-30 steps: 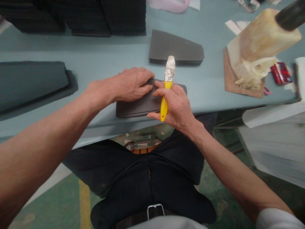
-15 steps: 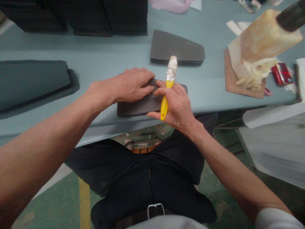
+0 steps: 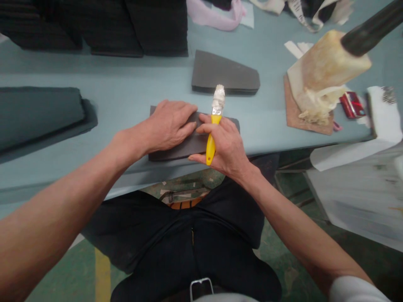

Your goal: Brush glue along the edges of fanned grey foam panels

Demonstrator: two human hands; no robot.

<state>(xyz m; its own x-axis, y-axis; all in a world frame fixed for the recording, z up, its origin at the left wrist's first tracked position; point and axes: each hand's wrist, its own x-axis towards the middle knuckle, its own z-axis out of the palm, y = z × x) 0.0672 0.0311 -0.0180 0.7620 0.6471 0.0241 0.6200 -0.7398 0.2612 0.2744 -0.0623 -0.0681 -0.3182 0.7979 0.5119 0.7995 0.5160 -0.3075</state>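
Observation:
My left hand (image 3: 168,125) lies flat, fingers stretched, on a dark grey foam piece (image 3: 195,144) at the near edge of the light blue table (image 3: 132,90). My right hand (image 3: 223,144) is closed round the yellow handle of a brush (image 3: 213,126) whose glue-caked white bristles point away from me. The index finger of that hand also touches the foam piece beside my left fingers.
A second grey wedge-shaped foam piece (image 3: 225,77) lies farther back. Dark folded stacks (image 3: 40,115) sit at the left and black stacks (image 3: 103,25) at the back. A glue-crusted block (image 3: 324,71) on a brown pad stands at the right, beside a red object (image 3: 351,105).
The view has shifted slightly, so everything sits a bit lower and to the left. Both hands keep their hold on the foam piece and brush.

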